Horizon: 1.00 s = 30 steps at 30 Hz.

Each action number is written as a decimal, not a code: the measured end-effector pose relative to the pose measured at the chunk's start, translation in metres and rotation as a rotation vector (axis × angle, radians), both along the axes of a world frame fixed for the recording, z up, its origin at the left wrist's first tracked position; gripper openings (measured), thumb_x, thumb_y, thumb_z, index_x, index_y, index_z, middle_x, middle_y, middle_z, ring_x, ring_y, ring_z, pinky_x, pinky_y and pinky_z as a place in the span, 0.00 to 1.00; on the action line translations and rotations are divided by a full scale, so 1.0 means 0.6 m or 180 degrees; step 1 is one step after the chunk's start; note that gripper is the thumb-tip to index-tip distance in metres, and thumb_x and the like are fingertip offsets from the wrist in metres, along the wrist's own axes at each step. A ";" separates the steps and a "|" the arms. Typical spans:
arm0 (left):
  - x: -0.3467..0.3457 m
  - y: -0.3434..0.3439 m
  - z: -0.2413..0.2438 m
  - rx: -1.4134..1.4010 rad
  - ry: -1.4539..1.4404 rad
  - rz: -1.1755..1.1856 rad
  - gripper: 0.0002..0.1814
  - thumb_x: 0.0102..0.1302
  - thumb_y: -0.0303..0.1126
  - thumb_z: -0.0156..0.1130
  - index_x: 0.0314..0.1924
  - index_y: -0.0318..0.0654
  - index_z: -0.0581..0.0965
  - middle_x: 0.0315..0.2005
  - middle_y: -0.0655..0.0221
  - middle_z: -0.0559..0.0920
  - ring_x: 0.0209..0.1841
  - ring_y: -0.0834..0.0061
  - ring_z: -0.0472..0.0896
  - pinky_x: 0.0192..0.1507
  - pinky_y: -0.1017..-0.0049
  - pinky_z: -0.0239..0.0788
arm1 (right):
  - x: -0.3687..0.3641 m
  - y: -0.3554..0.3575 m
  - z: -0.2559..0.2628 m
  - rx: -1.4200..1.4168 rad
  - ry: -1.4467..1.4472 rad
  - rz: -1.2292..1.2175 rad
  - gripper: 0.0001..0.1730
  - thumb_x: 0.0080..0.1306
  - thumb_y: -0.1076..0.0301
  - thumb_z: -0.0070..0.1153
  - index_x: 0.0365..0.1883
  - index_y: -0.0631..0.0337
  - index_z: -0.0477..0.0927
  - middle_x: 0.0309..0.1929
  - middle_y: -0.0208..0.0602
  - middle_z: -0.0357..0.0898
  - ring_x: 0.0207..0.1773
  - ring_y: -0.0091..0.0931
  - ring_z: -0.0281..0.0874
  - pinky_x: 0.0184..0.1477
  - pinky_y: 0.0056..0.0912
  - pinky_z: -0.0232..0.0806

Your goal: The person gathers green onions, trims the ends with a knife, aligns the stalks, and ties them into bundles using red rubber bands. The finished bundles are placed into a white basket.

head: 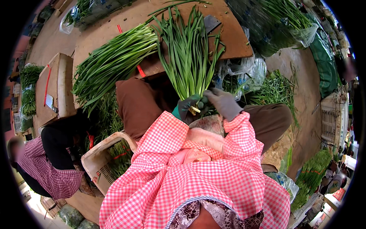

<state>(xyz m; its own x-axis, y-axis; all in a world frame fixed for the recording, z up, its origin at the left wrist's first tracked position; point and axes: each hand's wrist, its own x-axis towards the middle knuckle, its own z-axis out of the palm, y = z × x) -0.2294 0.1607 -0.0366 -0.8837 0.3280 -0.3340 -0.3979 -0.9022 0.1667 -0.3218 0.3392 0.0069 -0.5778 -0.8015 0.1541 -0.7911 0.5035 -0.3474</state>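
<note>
My left hand (188,108), in a dark green and grey glove, grips a bunch of leafy greens that look like garlic chives (188,57). The pale stem ends stick out below my fingers, and the long flat leaves fan away over a brown board (233,43). Close to the right side of those stems is my right hand (223,103) in a grey glove, its fingers bent and slightly blurred. Whether it pinches a leaf is unclear. A larger pile of chives (117,60) lies left of the bunch, over a red strip (140,71). Behind the leaves shows a flat metal blade (211,23).
Plastic-wrapped greens (268,25) stand at upper right, above loose trimmings (277,88) on the floor. A white plastic basket (94,160) with tied greens is at my left. Beyond it, another person (54,169) sits by a second board (48,88) bearing a blade.
</note>
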 end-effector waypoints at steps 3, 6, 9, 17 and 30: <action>-0.001 0.013 0.009 -0.1038 0.0038 -0.0048 0.13 0.64 0.32 0.57 0.46 0.33 0.76 0.37 0.67 0.81 0.38 0.75 0.81 0.49 0.67 0.73 | 0.000 -0.058 0.033 -0.0314 -0.2725 -0.1022 0.28 0.59 0.48 0.56 0.50 0.59 0.74 0.37 0.42 0.81 0.39 0.35 0.81 0.39 0.32 0.72; -0.021 0.025 0.045 -0.3198 -0.0837 -0.0973 0.08 0.62 0.31 0.60 0.39 0.36 0.78 0.26 0.67 0.80 0.30 0.75 0.81 0.29 0.75 0.72 | 0.004 -0.105 0.078 -0.0699 -0.3228 -0.1399 0.37 0.51 0.42 0.62 0.50 0.61 0.74 0.38 0.45 0.81 0.41 0.38 0.81 0.42 0.34 0.72; -0.040 0.068 -0.089 -0.1372 -0.0007 0.0024 0.19 0.56 0.35 0.65 0.46 0.35 0.75 0.34 0.61 0.81 0.35 0.68 0.81 0.36 0.69 0.73 | 0.021 -0.119 0.061 -0.0309 -0.2203 -0.1864 0.41 0.42 0.42 0.67 0.48 0.63 0.76 0.35 0.47 0.82 0.41 0.39 0.81 0.45 0.36 0.72; -0.005 0.113 0.024 -0.4920 0.0786 -0.0337 0.34 0.51 0.46 0.70 0.53 0.33 0.70 0.38 0.55 0.81 0.41 0.65 0.82 0.42 0.65 0.72 | -0.014 -0.055 0.026 -0.1036 -0.3144 -0.1898 0.18 0.51 0.71 0.61 0.41 0.68 0.78 0.30 0.39 0.82 0.33 0.24 0.80 0.37 0.27 0.72; -0.018 0.084 0.086 -0.3186 0.0809 -0.0503 0.38 0.57 0.44 0.68 0.62 0.32 0.66 0.45 0.61 0.81 0.46 0.75 0.79 0.53 0.73 0.69 | -0.062 0.015 0.159 -0.0698 -0.2372 -0.2052 0.19 0.51 0.68 0.62 0.42 0.64 0.80 0.30 0.39 0.83 0.33 0.27 0.81 0.38 0.30 0.71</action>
